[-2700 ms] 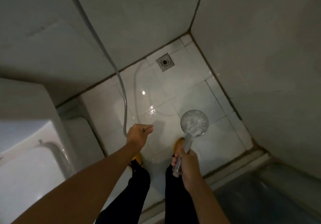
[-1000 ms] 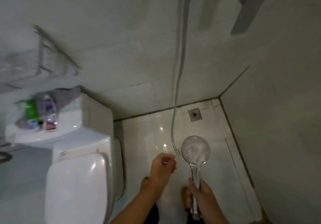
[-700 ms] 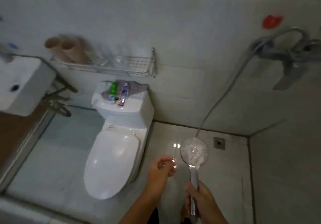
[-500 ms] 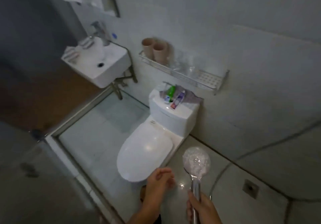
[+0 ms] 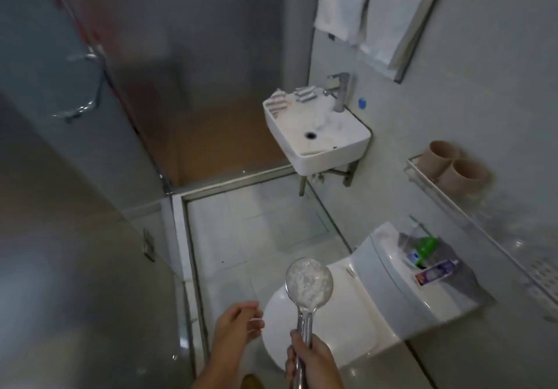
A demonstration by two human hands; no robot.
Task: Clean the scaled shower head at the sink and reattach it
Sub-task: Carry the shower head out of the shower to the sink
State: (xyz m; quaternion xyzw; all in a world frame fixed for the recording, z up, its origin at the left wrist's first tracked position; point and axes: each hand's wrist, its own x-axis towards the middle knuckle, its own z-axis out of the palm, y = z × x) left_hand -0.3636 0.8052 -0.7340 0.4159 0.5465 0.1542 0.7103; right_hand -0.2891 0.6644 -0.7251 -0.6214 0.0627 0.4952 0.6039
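Above the closed toilet lid (image 5: 305, 322), held upright: shower head (image 5: 309, 283), face crusted white, chrome handle gripped in right hand (image 5: 314, 361). Just left, left hand (image 5: 237, 323), fingers loosely curled, holding nothing. On toilet tank (image 5: 401, 283): toothpaste tube (image 5: 436, 272), green bottle (image 5: 424, 246). Well beyond, wall-mounted sink (image 5: 317, 135) with chrome tap (image 5: 339, 88). On wall shelf (image 5: 483, 231): two beige cups (image 5: 453, 165). Towels (image 5: 371, 8) above.

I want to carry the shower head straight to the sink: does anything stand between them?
Nothing visible blocks the way. The right hand grips the shower head over the closed toilet; open floor lies between there and the sink. The toilet sits low to the right. The left hand holds nothing.
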